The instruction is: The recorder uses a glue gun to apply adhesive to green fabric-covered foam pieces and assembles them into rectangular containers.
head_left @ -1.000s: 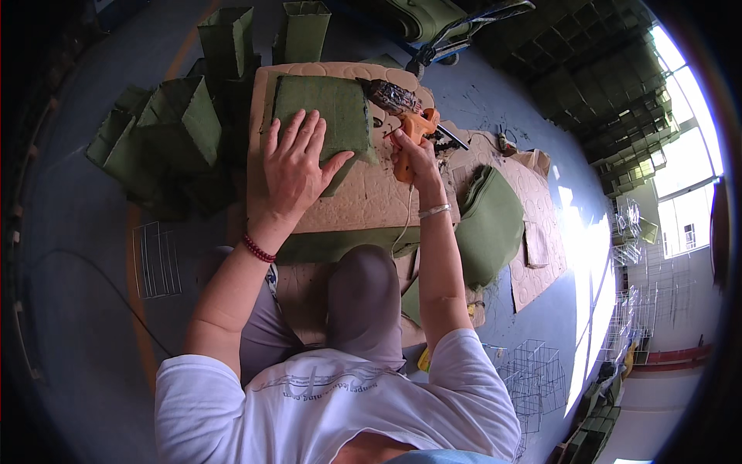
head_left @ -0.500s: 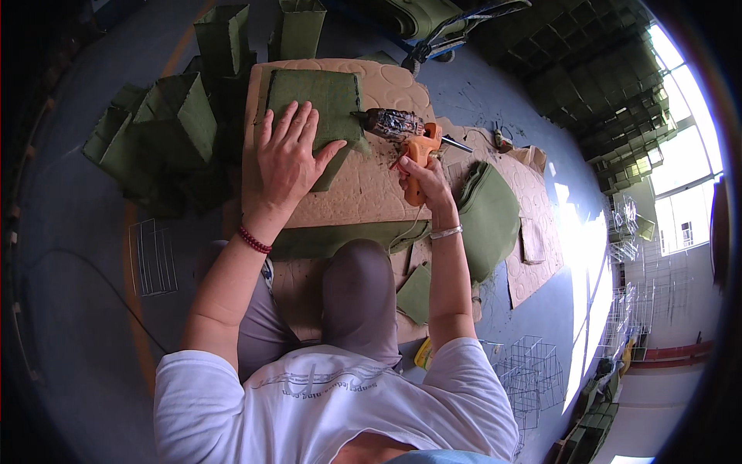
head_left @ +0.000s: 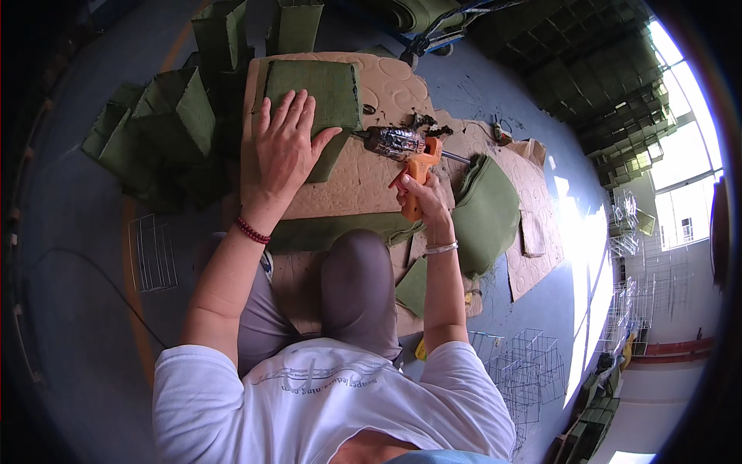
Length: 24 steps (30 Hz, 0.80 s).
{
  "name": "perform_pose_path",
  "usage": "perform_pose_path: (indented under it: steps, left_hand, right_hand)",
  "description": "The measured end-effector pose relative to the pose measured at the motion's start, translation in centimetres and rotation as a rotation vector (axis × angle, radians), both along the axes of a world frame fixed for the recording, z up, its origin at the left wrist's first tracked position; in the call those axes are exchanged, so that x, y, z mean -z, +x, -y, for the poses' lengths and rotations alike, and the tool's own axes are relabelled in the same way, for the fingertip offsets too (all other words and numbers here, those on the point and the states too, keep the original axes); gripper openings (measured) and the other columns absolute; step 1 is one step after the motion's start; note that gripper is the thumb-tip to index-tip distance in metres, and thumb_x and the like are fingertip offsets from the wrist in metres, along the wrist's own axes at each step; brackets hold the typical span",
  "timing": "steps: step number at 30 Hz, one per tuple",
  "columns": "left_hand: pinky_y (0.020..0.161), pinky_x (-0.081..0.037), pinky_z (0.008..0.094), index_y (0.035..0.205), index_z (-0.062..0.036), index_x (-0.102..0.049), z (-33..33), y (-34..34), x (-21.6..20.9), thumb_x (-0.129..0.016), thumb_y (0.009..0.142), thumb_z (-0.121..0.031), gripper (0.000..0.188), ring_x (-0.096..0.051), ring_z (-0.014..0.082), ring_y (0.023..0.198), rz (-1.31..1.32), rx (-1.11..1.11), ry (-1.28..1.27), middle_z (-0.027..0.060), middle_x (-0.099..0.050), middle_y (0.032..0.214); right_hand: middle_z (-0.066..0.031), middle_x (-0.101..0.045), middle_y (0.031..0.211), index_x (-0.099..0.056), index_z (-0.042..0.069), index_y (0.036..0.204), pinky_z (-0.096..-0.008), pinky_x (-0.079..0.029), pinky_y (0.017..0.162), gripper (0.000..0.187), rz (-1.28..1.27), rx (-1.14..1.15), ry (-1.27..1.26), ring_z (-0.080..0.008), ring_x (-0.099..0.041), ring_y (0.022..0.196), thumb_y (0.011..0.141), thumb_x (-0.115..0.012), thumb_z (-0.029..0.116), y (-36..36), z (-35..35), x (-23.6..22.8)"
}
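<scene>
My left hand [head_left: 284,147] lies flat on a green fabric box [head_left: 321,85], fingers stretched out and thumb apart. The box rests on its side on a cardboard-covered work surface [head_left: 355,193]. Wrapped round the handle of an orange hot glue gun [head_left: 420,166] are the fingers of my right hand [head_left: 427,197]. The gun's dark, glue-smeared barrel points left, its nozzle close to the box's right edge. Whether the tip touches the fabric I cannot tell. A glue stick [head_left: 456,157] juts from the gun's rear.
Stacked green fabric sheets [head_left: 488,216] lie to the right of my right hand. Open green boxes [head_left: 174,112] stand on the floor at left. Wire frames [head_left: 533,367] sit at lower right, and another wire frame [head_left: 153,251] at left. Piled green boxes [head_left: 587,85] fill the far right.
The glue gun has moved slightly nearer to me, its nozzle lower along the box's right edge. Dark glue clumps behind it now show. My left hand still presses on the box.
</scene>
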<state>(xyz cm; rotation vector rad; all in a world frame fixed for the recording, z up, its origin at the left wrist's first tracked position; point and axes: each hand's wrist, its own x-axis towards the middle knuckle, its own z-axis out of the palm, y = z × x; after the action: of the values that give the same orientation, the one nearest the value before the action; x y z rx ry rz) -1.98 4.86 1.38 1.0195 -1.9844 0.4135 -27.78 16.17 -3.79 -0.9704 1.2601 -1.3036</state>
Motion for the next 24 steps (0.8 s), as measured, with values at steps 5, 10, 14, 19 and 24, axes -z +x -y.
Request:
perform_pose_path:
  steps: [5, 10, 14, 19, 24]
  left_hand:
    - [0.106, -0.030, 0.0451, 0.111, 0.0000, -0.061, -0.3, -0.5, -0.3, -0.055, 0.086, -0.046, 0.053, -0.053, 0.0243, 0.114, 0.034, -0.089, 0.029, 0.0134, -0.061, 0.116]
    - [0.105, -0.032, 0.0436, 0.111, 0.0008, -0.061, 0.7, -1.7, -0.4, -0.056, 0.088, -0.035, 0.043, -0.053, 0.0250, 0.115, -0.002, -0.112, 0.074, 0.0149, -0.061, 0.117]
    - [0.103, -0.036, 0.0425, 0.110, 0.0020, -0.061, 0.6, -0.8, -0.4, -0.056, 0.090, -0.025, 0.034, -0.054, 0.0250, 0.115, -0.067, 0.027, 0.153, 0.0148, -0.060, 0.119]
    - [0.103, -0.036, 0.0407, 0.111, 0.0013, -0.061, 0.3, 0.3, -0.5, -0.058, 0.088, -0.025, 0.035, -0.052, 0.0249, 0.118, -0.039, 0.053, 0.143, 0.0141, -0.059, 0.119]
    - [0.103, -0.038, 0.0376, 0.113, 0.0005, -0.060, 0.2, 1.7, -1.0, -0.060, 0.086, -0.022, 0.035, -0.049, 0.0257, 0.120, -0.044, 0.076, 0.183, 0.0132, -0.059, 0.121]
  right_hand:
    - [-0.0029, -0.056, 0.071, -0.054, 0.006, 0.087, -0.0269, -0.047, 0.050, 0.025, 0.170, 0.114, -0.095, -0.0131, -0.057, 0.058, 0.084, -0.068, 0.026, 0.8, -1.0, 1.8]
    - [-0.0045, -0.059, 0.074, -0.054, 0.005, 0.091, -0.0281, -0.049, 0.053, 0.026, 0.167, 0.236, -0.107, -0.0149, -0.059, 0.060, 0.084, -0.067, 0.027, 2.4, -1.7, 2.7]
    - [-0.0073, -0.062, 0.079, -0.055, 0.003, 0.095, -0.0299, -0.051, 0.057, 0.028, 0.188, 0.293, -0.170, -0.0171, -0.062, 0.065, 0.086, -0.065, 0.028, 5.6, -1.8, 2.4]
    - [-0.0064, -0.061, 0.075, -0.056, 0.004, 0.093, -0.0295, -0.050, 0.057, 0.026, 0.214, 0.241, -0.166, -0.0165, -0.060, 0.063, 0.087, -0.063, 0.028, 8.7, -1.3, 2.4]
    - [-0.0059, -0.059, 0.076, -0.056, 0.004, 0.092, -0.0288, -0.049, 0.057, 0.024, 0.283, 0.295, -0.157, -0.0159, -0.058, 0.064, 0.088, -0.062, 0.027, 10.2, -0.7, 2.3]
